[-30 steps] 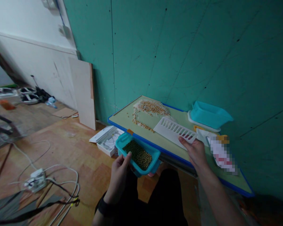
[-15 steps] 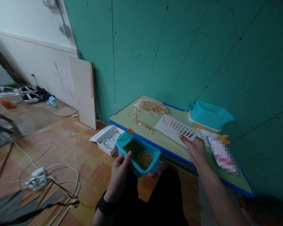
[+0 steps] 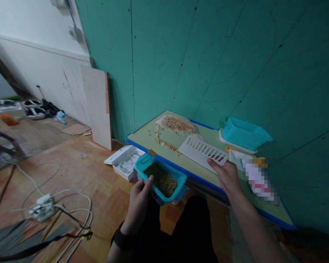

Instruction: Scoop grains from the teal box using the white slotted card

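Observation:
My left hand (image 3: 140, 195) grips the near left rim of a blue plastic tub (image 3: 182, 179), thumb over the edge. Small green beans (image 3: 155, 171) and pale yellow beans (image 3: 169, 185) lie inside. The tub is held just below the table's front edge. My right hand (image 3: 228, 174) is closed on the right end of a white slotted plastic plate (image 3: 194, 154), its thumb on top. The plate lies low over the table, tilted slightly. Beyond its left end, loose yellow beans (image 3: 178, 124) are spread in a heap with whitish powder or grains, trailing toward the front edge.
The blue-edged table (image 3: 263, 204) stands against a green wall. On its right are another blue tub (image 3: 244, 132) and a partly blurred packet (image 3: 259, 180). An opened white box (image 3: 123, 164) sits on the floor, with a power strip (image 3: 44, 207) and cables further left.
The white slotted plate has shifted slightly left and toward me with my right hand. My left hand and the tub have hardly moved.

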{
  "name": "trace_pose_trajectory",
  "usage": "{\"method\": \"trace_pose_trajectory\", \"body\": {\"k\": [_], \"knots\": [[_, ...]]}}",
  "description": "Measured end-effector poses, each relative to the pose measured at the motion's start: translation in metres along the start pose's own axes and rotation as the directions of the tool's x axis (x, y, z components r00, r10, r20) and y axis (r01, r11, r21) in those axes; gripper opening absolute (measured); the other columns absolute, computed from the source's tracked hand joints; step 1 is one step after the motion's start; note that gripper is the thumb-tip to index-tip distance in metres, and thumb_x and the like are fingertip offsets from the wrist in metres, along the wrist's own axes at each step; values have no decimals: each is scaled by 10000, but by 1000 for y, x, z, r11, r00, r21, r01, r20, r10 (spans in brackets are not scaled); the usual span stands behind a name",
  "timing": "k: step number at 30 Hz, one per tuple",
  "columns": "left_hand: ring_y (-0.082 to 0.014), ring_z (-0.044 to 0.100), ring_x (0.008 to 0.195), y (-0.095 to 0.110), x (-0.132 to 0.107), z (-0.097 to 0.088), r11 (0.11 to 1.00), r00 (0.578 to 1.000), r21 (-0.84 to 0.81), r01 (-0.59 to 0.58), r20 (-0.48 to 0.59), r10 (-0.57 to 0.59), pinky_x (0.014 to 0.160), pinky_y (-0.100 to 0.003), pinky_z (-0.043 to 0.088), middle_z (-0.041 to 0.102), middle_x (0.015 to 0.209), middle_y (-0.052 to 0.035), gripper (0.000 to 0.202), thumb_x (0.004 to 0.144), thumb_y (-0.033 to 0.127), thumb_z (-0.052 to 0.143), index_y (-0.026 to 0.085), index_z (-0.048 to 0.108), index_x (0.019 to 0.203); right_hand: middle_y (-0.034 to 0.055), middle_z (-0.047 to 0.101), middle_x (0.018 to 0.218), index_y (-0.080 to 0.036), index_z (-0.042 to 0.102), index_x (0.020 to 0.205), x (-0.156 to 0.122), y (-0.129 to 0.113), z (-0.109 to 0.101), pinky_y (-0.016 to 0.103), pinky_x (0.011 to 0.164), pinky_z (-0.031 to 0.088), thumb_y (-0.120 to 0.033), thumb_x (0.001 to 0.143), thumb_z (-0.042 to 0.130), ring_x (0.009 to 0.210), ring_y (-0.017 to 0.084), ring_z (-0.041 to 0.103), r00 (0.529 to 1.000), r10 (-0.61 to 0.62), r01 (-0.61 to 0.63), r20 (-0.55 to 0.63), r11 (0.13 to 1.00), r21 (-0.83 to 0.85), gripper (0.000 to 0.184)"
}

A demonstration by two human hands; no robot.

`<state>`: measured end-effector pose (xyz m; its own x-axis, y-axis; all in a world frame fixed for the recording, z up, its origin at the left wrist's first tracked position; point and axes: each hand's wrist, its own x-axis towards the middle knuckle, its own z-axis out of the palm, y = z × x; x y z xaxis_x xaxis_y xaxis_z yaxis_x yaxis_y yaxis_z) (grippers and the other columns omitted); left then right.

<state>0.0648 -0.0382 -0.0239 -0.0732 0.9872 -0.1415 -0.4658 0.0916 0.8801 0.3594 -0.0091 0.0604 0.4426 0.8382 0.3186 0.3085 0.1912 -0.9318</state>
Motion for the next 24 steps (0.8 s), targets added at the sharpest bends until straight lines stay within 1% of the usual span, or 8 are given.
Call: {"method": "trace_pose_trajectory", "body": {"k": [6,11,15,19,21,24], "knots": [[-108,502,458,0,0,0,1000,1000,18,15,2,-15,460,-227,433,583,558,30,442,746,573,812,172,624,725,100,801,974,-183,796,917,2,-3,2,478,971,535,-566,639,863,988,317,729,999,32,-32,40,999,1,478],[-105,516,474,1,1,2,1000,1000,7,24,-4,-24,468,-216,429,582,561,32,457,729,575,825,172,612,697,96,803,964,-189,801,897,3,-3,7,474,964,537,-580,647,854,980,313,730,995,37,-36,90,999,-6,467],[-105,505,452,3,2,2,1000,1000,24,15,-8,-15,457,-220,427,569,519,35,480,721,588,825,180,580,661,93,805,938,-197,807,880,-12,-8,15,471,925,553,-575,669,840,928,309,739,992,19,-17,128,1000,-22,434],[-118,525,449,4,3,1,999,1000,31,23,-6,-23,456,-233,445,569,517,35,470,731,589,815,188,580,663,92,805,921,-198,809,860,-25,-15,23,466,883,570,-562,659,849,885,308,745,982,48,-49,185,999,3,417],[-121,531,454,4,4,1,999,1000,32,17,-2,-17,459,-236,447,574,525,32,460,728,583,818,188,590,668,91,805,923,-195,809,874,-21,-16,24,468,900,565,-551,658,854,891,305,745,986,46,-50,162,999,17,419],[-120,524,451,3,4,1,1000,1000,29,8,1,-8,456,-240,445,577,526,28,457,727,583,818,189,592,669,90,803,980,-188,804,935,-6,-14,24,472,960,541,-537,652,860,984,311,734,999,14,-16,39,998,59,453]]}}
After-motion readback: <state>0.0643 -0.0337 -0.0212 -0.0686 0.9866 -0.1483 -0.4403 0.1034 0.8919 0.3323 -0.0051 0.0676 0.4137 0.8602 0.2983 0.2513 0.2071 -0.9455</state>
